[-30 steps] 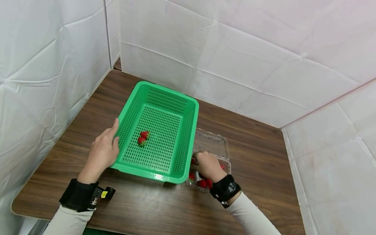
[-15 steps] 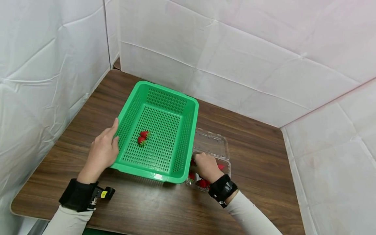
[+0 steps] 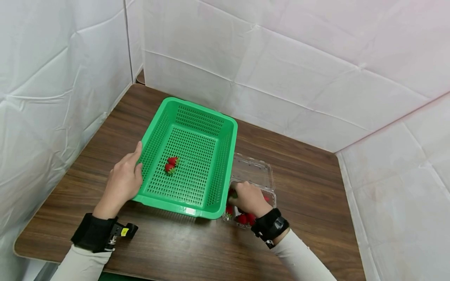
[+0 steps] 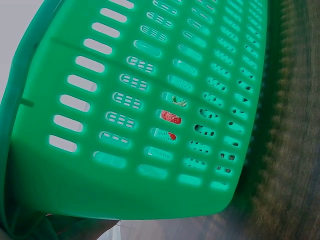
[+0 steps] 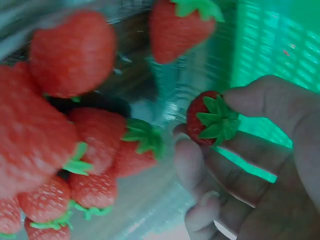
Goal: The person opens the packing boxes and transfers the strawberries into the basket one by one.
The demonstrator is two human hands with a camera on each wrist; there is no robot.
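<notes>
My left hand [image 3: 123, 177] grips the left rim of a green plastic basket [image 3: 190, 212], which has slotted walls. Inside the basket, toward its left side, two red strawberries [image 3: 169, 168] with green leaves lie close together. My right hand [image 3: 249, 198] is over a clear plastic clamshell box [image 3: 272, 197] that holds several strawberries [image 5: 95, 145]. Between thumb and fingers it pinches one strawberry [image 5: 212, 119], leaves facing the wrist camera. In the head view the right hand covers part of the box. The left wrist view shows mostly the basket's outer wall [image 4: 120, 190].
The box's open lid [image 3: 251, 169] lies back on the brown wooden table [image 3: 302, 187], right of the basket. White sheeting [image 3: 281, 70] stands along the back and both sides. The basket's right rim is right beside the box.
The right hand has shifted only slightly over the box, and green leaves now show at its fingers in the head view. The left hand, the basket and its two strawberries have stayed put.
</notes>
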